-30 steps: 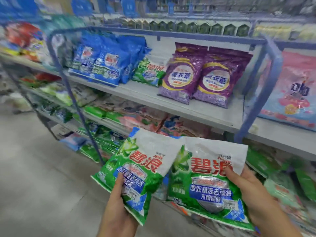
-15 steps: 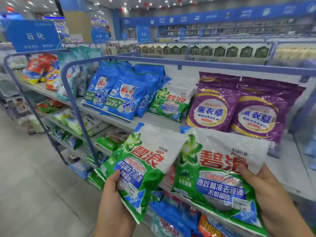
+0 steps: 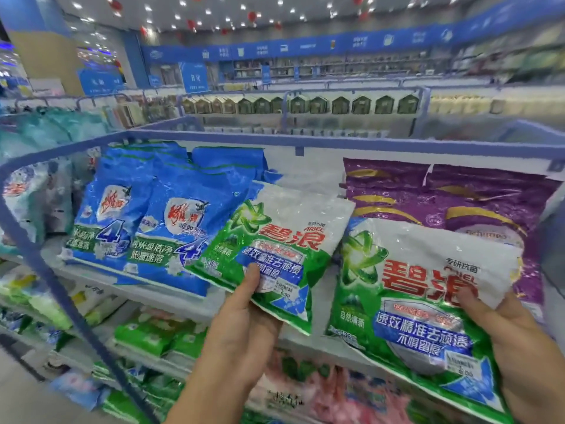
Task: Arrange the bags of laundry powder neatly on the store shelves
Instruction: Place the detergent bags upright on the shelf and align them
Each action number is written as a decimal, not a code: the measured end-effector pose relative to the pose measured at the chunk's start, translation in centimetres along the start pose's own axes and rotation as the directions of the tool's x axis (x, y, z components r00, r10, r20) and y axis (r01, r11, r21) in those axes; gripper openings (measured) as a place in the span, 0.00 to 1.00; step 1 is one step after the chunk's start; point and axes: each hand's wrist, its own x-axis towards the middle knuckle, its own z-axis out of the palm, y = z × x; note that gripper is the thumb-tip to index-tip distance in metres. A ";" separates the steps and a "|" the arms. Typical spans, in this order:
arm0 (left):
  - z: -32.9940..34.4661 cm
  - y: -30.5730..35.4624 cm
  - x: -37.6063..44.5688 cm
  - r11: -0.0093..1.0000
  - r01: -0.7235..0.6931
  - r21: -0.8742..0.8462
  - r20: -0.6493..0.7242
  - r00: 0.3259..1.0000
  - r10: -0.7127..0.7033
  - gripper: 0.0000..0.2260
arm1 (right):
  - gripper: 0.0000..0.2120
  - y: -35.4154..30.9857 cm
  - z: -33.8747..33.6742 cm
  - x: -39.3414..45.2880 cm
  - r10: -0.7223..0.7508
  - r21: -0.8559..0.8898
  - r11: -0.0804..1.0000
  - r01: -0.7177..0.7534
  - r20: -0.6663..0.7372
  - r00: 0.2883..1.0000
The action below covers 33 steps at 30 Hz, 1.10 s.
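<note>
- Now we are raising both green-and-white bags from waist level to the top shelf (image 3: 171,289).
- Our left hand (image 3: 244,325), gripping its bag (image 3: 275,246), is nearing the gap ahead.
- Our right hand (image 3: 519,338) is gripping the second bag (image 3: 412,307) alongside; placement looks imminent.

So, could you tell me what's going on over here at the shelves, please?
A person is stocking laundry powder. The left hand holds one green-and-white bag by its bottom edge, thumb on the front, raised toward the top shelf in the gap between the blue bags and the purple bags. The right hand holds a second green-and-white bag, lower and nearer the camera. Neither bag is placed yet.
</note>
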 end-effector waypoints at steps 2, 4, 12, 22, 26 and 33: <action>0.7 0.8 3.2 0.998 0.064 -0.024 0.067 0.996 -0.062 0.22 | 0.12 0.4 1.1 0.1 -0.025 -0.003 1.000 0.025 -0.072 0.997; 1.2 1.0 6.3 0.990 0.138 -0.043 0.118 0.984 -0.132 0.21 | 0.13 0.5 2.3 0.0 -0.052 -0.008 0.999 0.052 -0.113 0.992; 0.3 1.4 14.0 0.859 0.305 0.411 -0.020 0.945 -0.326 0.19 | 0.16 0.9 5.4 -0.1 -0.174 -0.029 0.985 0.172 -0.225 0.959; -1.7 7.7 13.1 0.414 0.515 0.751 -0.004 0.630 -0.776 0.40 | 0.14 1.4 9.7 1.6 -0.118 -0.022 0.993 0.116 -0.120 0.986; -3.0 9.1 12.3 0.356 -0.003 0.934 0.087 0.972 -0.220 0.22 | 0.13 2.2 12.2 3.5 -0.087 -0.014 0.996 0.087 -0.017 0.996; -2.9 9.8 11.2 0.359 -0.294 0.886 0.270 0.956 0.117 0.24 | 0.15 7.0 17.7 7.9 0.004 -0.199 0.980 0.017 0.105 0.994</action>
